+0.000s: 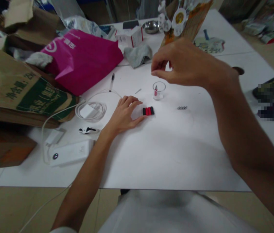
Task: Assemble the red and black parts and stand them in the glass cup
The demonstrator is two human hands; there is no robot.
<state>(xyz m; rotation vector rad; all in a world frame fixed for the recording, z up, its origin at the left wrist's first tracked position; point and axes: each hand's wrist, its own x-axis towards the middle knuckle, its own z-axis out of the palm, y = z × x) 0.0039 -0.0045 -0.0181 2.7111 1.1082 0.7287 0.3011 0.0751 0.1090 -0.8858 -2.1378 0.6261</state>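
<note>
Left hand (123, 115), fingers apart, resting on white counter (176, 155) just beside black-and-red cylinders (148, 111); right hand (183, 63), fingertips nearly together, any held item unclear, above clear glass cup (159, 90) containing pink item (155, 91).

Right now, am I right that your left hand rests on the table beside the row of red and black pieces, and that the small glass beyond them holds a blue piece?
Not quite: the piece in the small glass is pink, not blue, as the head view shows. The left hand does rest on the table beside the row of red and black pieces.
</note>
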